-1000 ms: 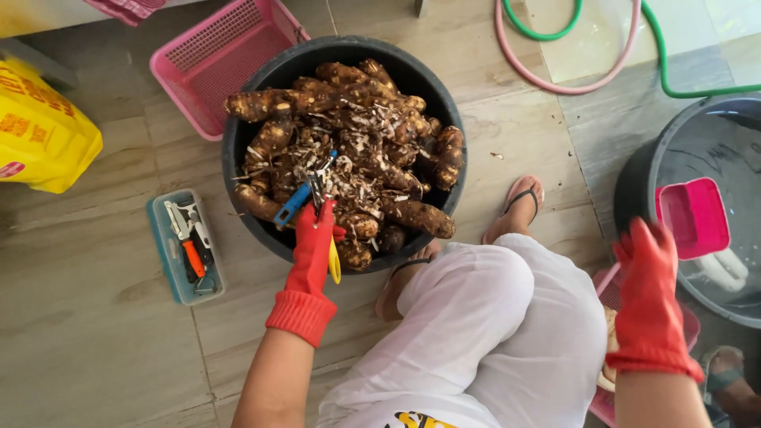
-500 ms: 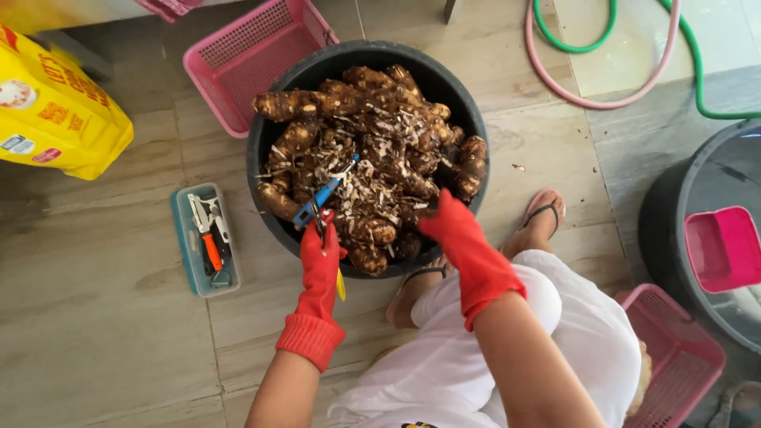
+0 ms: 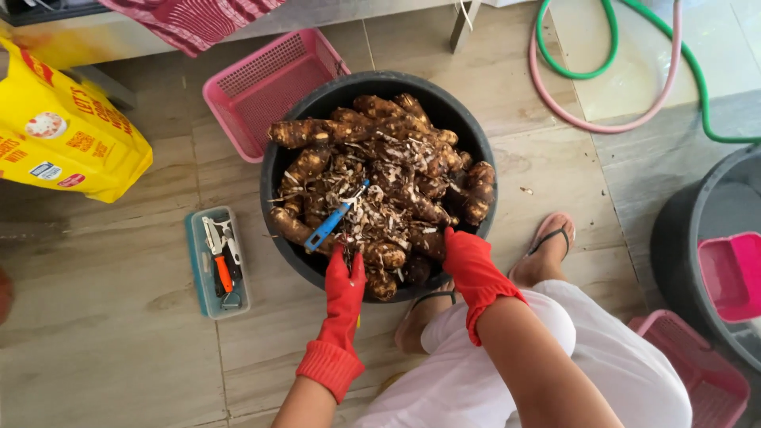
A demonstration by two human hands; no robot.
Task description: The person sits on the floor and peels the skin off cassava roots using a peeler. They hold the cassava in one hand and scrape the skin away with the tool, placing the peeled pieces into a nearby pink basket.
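Observation:
A round black tub [image 3: 279,170] on the floor is heaped with brown roots [image 3: 396,170] and pale peelings. A blue-handled peeler [image 3: 331,225] lies slanted on the heap at its near left. My left hand [image 3: 346,289], in a red rubber glove, rests at the tub's near rim with its fingertips just right of the peeler's handle. A sliver of yellow shows under its palm, and its grip is hidden. My right hand [image 3: 469,265], also in a red glove, reaches over the near rim with its fingertips touching a root [image 3: 426,240].
A pink mesh basket [image 3: 265,83] stands behind the tub. A yellow sack [image 3: 67,135] lies far left. A small teal tray of hand tools [image 3: 218,261] sits left of the tub. Hoses [image 3: 602,75] coil at the back right. Another dark tub [image 3: 697,246] and pink baskets [image 3: 697,372] stand right.
My right hand has swung in from beside my right knee to the tub's near rim. My left hand has stayed at the rim by the peeler.

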